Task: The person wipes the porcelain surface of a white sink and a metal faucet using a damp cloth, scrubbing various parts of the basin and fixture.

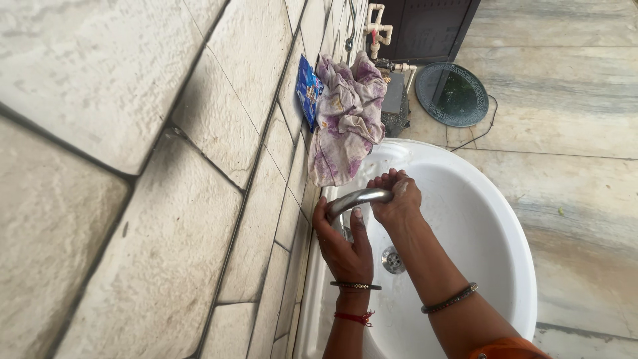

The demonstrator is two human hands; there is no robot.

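Over a white sink (492,226), left hand (345,249) curled around the base of a metal tap (355,198), right hand (397,196) cupped loosely under its spout, purple-patterned cloth (345,116) draped nearby.

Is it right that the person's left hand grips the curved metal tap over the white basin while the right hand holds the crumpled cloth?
Not quite. In the head view the left hand does grip the tap over the basin, but the right hand is cupped under the spout. The cloth lies untouched on the rim.
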